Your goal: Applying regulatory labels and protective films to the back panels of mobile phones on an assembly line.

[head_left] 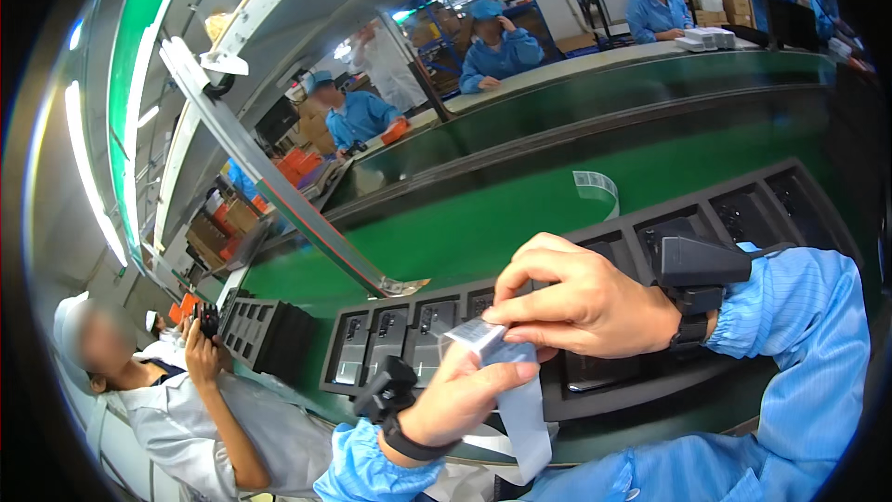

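A pale strip of labels (527,418) hangs from my left hand (462,390), which is closed on its upper end. At that end a white label (483,336) with fine print faces up. Above it, my right hand (590,297) pinches the label's edge between thumb and fingers; whether the edge is lifted off the strip I cannot tell. Beneath both hands lies a black foam tray (330,367) with dark, phone-like devices (388,333) in its compartments. My hands hide part of the middle compartments.
A second foam tray (641,216) extends to the right. Beyond it, a curled label strip (599,188) lies on the green work surface (446,232). A metal post (279,181) rises near the left. Stacked foam trays (269,330) stand beside a co-worker (200,409) holding a dark object.
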